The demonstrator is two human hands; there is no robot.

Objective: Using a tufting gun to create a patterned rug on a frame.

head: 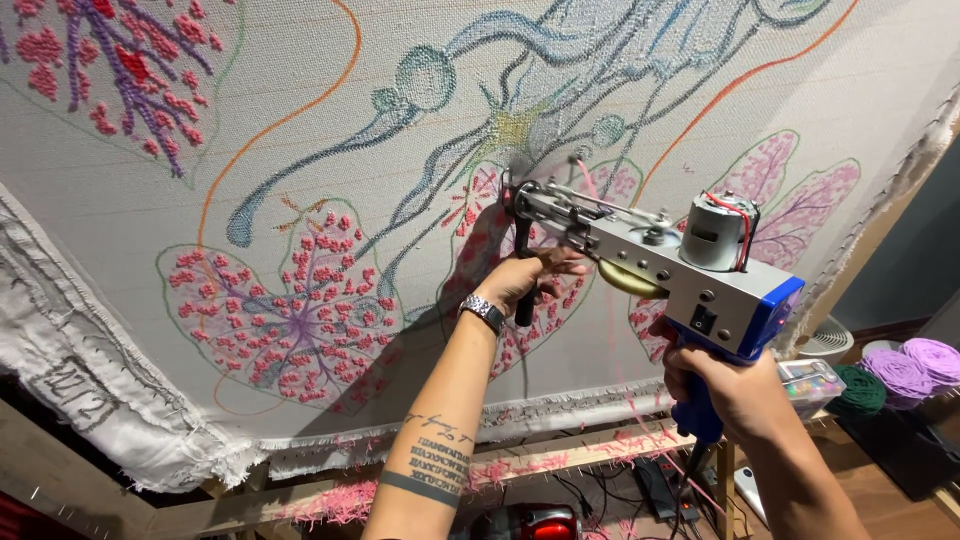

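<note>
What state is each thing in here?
Tufting gun: held up, tip against the cloth.
Left hand: shut on the gun's front handle.
Right hand: shut on the blue rear grip.
Backing cloth: stretched on the frame, partly tufted pink.
Yarn balls: wound, resting beside the frame.

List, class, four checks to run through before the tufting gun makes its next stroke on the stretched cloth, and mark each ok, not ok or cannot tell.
1. Left hand grips the black front handle: ok.
2. Right hand holds the blue rear grip of the silver metal tufting gun: ok.
3. Gun's tip meets the white backing cloth: ok.
4. Pink yarn threaded through the needle: cannot tell.
</note>
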